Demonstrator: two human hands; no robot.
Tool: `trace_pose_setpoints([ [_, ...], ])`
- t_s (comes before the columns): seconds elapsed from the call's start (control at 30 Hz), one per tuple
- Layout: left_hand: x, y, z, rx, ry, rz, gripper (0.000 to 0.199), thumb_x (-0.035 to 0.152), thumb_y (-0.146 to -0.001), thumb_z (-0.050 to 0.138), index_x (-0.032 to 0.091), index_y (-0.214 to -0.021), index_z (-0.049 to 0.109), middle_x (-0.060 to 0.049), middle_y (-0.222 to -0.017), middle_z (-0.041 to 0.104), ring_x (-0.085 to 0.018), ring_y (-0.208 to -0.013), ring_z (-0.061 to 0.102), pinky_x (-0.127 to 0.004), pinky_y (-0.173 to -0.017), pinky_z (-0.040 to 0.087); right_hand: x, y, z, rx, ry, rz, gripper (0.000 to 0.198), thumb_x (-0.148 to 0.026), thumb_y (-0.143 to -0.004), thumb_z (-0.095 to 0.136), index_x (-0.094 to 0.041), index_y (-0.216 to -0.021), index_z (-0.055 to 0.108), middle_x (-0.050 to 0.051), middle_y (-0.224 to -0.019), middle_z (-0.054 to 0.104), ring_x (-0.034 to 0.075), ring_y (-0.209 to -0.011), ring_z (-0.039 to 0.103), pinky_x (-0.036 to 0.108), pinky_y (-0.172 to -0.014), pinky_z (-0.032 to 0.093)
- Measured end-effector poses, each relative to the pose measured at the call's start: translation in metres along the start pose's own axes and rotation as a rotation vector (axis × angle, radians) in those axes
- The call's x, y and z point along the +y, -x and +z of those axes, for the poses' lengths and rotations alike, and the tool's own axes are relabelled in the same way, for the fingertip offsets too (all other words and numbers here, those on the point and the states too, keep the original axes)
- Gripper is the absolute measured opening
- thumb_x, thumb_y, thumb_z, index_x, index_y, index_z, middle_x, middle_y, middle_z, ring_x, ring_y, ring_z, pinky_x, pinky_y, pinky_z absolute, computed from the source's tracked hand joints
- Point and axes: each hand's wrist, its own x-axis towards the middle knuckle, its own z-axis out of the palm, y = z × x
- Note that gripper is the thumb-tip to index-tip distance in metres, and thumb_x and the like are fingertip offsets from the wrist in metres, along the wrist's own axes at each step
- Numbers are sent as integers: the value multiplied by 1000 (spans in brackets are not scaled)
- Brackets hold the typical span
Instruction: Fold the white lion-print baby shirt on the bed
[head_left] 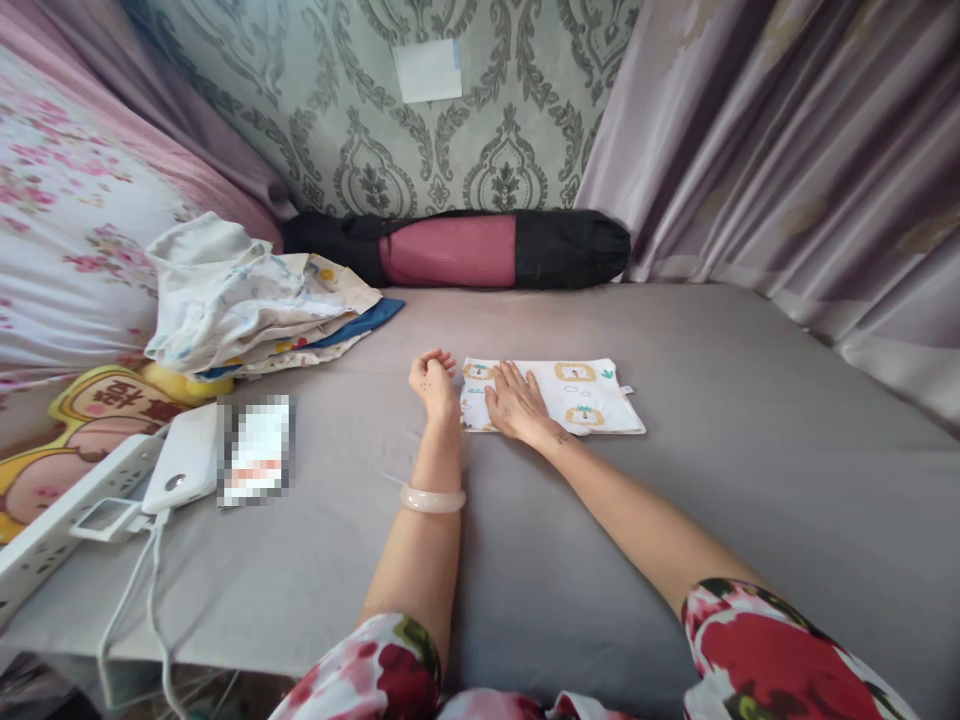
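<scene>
A white folded cloth (pixel 596 402) with yellow pineapple-like prints and green leaves lies flat on the grey sheet. My right hand (pixel 517 402) rests on its left half, palm down with the fingers stretched out. Just beyond the cloth's left edge is my left hand (pixel 433 382), turned on its side. Its fingers are loosely bent and apart, with nothing seen in them. A pale bangle (pixel 433 499) circles my left forearm. A small white tag (pixel 627 390) sticks out from the cloth's right side.
Left stands a pile of clothes (pixel 247 300). Nearer are a white power bank (pixel 184 458), cables (pixel 156 570), a power strip (pixel 75 515), a blurred packet (pixel 257 450) and a yellow cushion (pixel 82 430). A black and maroon roll bag (pixel 450 250) lies along the wall.
</scene>
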Motion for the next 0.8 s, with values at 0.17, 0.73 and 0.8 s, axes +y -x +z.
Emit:
trace_pose_setpoints([
  [0.17, 2, 1, 0, 15, 30, 8, 20, 12, -72, 42, 15, -84, 58, -4, -78, 65, -11, -66, 64, -22, -63, 46, -5, -4, -1, -25, -4, 4, 60, -34, -99, 23, -3, -149, 34, 17, -159, 27, 28, -149, 20, 52, -120, 12],
  [0.73, 2, -2, -1, 47, 24, 19, 21, 13, -74, 41, 15, -86, 58, -5, -80, 66, -12, -68, 65, -26, -68, 49, -26, -13, 10, -6, 7, -69, 58, -35, -100, 25, -8, -149, 36, 15, -158, 32, 26, -148, 23, 49, -120, 12],
  [0.8, 4, -1, 0, 54, 36, 9, 21, 11, -74, 40, 15, -85, 58, -4, -78, 65, -12, -66, 64, -25, -67, 48, -27, -14, 9, -10, 11, -61, 57, -35, -100, 25, -9, -149, 37, 14, -158, 32, 26, -147, 24, 49, -120, 12],
])
